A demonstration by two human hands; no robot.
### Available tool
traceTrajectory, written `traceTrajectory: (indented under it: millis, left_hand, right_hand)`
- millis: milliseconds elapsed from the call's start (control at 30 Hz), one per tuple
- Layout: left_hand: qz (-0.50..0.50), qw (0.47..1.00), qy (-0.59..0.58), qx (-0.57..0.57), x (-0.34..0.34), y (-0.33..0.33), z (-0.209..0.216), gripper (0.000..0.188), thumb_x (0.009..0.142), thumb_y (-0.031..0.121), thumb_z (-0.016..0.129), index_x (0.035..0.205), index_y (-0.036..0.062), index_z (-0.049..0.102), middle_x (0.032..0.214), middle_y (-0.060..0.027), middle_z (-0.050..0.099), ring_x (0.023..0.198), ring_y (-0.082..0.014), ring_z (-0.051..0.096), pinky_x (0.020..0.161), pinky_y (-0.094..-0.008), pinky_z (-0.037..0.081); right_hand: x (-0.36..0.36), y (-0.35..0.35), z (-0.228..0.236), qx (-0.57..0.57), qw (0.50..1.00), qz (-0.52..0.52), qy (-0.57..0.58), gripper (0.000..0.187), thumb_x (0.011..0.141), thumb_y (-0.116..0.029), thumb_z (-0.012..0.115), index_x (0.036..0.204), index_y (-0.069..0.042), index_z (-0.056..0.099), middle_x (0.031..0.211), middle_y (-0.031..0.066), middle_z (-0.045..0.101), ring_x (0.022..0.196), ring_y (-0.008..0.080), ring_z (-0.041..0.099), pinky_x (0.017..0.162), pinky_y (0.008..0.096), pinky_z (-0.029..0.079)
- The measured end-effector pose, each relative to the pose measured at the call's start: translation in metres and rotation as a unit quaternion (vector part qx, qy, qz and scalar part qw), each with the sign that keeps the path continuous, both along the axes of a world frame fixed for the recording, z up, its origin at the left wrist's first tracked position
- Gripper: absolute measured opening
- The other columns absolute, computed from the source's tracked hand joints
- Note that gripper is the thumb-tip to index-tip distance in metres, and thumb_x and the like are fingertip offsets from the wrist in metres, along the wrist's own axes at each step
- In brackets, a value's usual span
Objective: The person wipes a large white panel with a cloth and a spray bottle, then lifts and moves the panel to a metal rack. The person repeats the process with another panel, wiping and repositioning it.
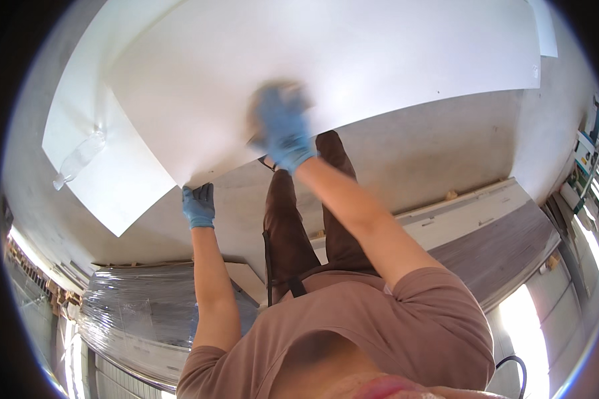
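Observation:
A large white panel (pixel 393 53) lies in front of me, its near edge facing my legs. My right hand (pixel 283 130), in a blue glove, is closed over a tan, cloth-like thing (pixel 254 120) and rests against the panel's surface. Motion smears both, so its exact kind does not show. At the panel's near left corner is my gloved left hand (pixel 198 205), fingers curled at the edge and holding it. A second white sheet (pixel 120 196) sticks out under the panel on the left, with a clear crumpled plastic bottle (pixel 81 158) lying on it.
Behind me on the left stands a stack wrapped in shiny film (pixel 133 302). A long stack of grey-brown boards (pixel 486 239) lies behind on the right. Green-framed equipment (pixel 589 156) is at the far right. My legs (pixel 289 213) stand close to the panel's near edge.

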State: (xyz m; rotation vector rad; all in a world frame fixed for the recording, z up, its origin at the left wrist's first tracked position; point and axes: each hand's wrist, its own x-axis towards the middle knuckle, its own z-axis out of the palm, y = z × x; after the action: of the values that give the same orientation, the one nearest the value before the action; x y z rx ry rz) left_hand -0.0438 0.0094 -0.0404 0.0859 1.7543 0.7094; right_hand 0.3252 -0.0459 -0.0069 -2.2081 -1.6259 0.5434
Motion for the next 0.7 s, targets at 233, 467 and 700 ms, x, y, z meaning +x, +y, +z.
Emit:
traceTrajectory:
  millis: [233, 467, 700]
  left_hand:
    - [-0.155, 0.959, 0.236, -0.025, 0.008, 0.031, 0.037, 0.037, 0.101, 0.026, 0.065, 0.130, 0.0045, 0.055, 0.112, -0.0110, 0.068, 0.101, -0.0238, 0.068, 0.084, -0.0406, 0.055]
    - [-0.144, 0.902, 0.321, 0.250, 0.004, 0.167, 0.081, 0.128, 0.079, 0.029, 0.090, 0.166, 0.0152, -0.003, 0.171, -0.0183, 0.009, 0.156, -0.0444, 0.015, 0.114, -0.0534, 0.043]
    - [-0.118, 0.836, 0.408, 0.348, -0.014, 0.294, 0.045, 0.137, 0.068, 0.041, 0.098, 0.161, -0.0001, 0.006, 0.161, -0.0269, 0.023, 0.143, -0.0340, 0.037, 0.118, -0.0450, 0.037]
  right_hand:
    - [0.006, 0.061, -0.024, 0.076, 0.983, 0.154, -0.066, 0.066, 0.085, -0.050, 0.070, 0.135, -0.010, 0.057, 0.149, 0.0152, 0.048, 0.141, 0.0351, 0.043, 0.117, 0.0643, 0.028]
    - [0.222, 0.019, -0.025, 0.048, 0.927, -0.198, -0.314, 0.063, 0.095, -0.051, 0.059, 0.141, -0.009, 0.053, 0.154, 0.0171, 0.046, 0.144, 0.0370, 0.039, 0.114, 0.0651, 0.026]
    - [0.023, 0.097, -0.026, 0.072, 0.993, -0.001, -0.098, 0.079, 0.077, -0.046, 0.079, 0.138, -0.003, 0.054, 0.152, 0.0226, 0.043, 0.144, 0.0407, 0.038, 0.117, 0.0663, 0.025]
